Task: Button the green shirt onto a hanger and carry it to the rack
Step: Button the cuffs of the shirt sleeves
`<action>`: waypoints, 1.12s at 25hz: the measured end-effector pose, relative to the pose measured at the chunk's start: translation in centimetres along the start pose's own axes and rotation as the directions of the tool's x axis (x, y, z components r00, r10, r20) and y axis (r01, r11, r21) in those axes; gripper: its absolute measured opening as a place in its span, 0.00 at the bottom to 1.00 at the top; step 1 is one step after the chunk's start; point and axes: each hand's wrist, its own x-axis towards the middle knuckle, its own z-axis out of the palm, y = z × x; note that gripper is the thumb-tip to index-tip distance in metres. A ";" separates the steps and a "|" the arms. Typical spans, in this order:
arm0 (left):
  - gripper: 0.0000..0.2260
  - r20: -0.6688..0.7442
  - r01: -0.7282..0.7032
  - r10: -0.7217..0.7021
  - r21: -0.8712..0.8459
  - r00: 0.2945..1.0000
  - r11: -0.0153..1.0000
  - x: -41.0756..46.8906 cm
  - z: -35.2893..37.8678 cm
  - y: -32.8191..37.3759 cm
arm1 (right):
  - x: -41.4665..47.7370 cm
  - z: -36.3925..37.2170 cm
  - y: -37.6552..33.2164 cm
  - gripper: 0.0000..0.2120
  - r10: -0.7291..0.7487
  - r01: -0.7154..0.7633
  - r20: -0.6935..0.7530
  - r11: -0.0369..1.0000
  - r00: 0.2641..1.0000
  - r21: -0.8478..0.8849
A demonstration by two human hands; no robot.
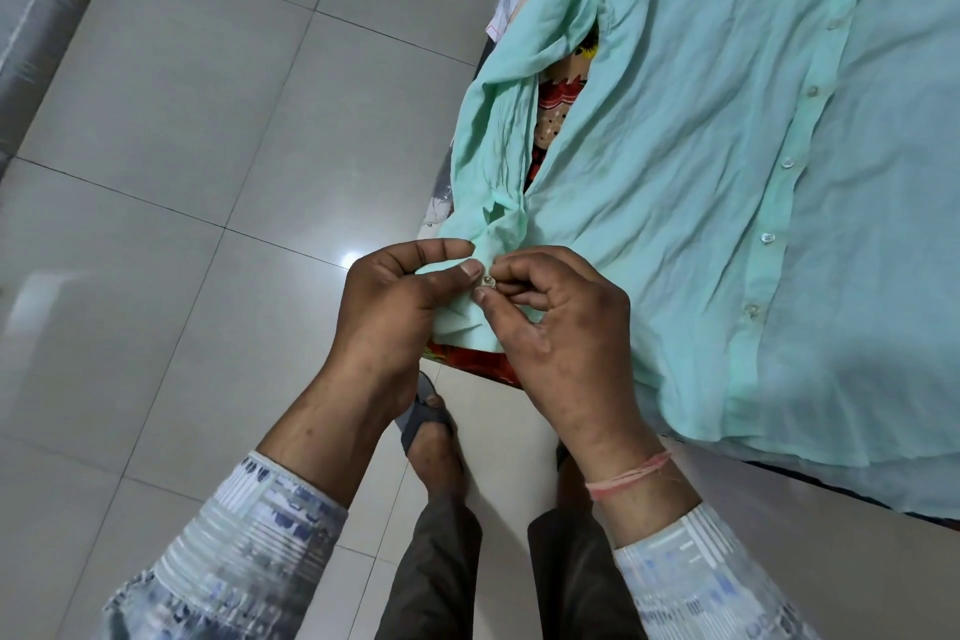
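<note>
The green shirt (691, 135) lies spread flat on a bed at the right, its front placket showing several pale buttons in a line. Its left sleeve (493, 156) hangs over the bed's edge toward me. My left hand (400, 307) pinches the sleeve's cuff between thumb and forefinger. My right hand (550, 322) grips the same cuff from the other side. A small cuff button (488, 280) shows between the fingertips of both hands. No hanger or rack is in view.
A floral bedsheet (558, 114) shows under the shirt along the bed's edge (769, 478). Glossy pale floor tiles (208, 172) fill the left half. A grey surface (36, 16) sits at the far left. My sandalled foot (434, 437) stands below the hands.
</note>
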 end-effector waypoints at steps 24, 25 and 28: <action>0.03 0.045 -0.065 0.058 0.181 0.997 0.981 0.7 0.9 0.5 | 1.4 -1.7 1.0 0.09 0.021 -0.034 0.111 0.992 0.994 0.119; 0.03 0.031 -0.060 0.055 0.184 0.998 0.981 0.7 1.0 0.4 | 1.3 -1.7 1.0 0.06 -0.025 0.015 0.106 0.995 0.994 0.094; 0.03 0.029 -0.040 0.035 0.179 0.999 0.983 0.9 1.1 0.3 | 1.1 -1.6 1.2 0.05 -0.035 0.027 0.091 0.995 0.995 0.091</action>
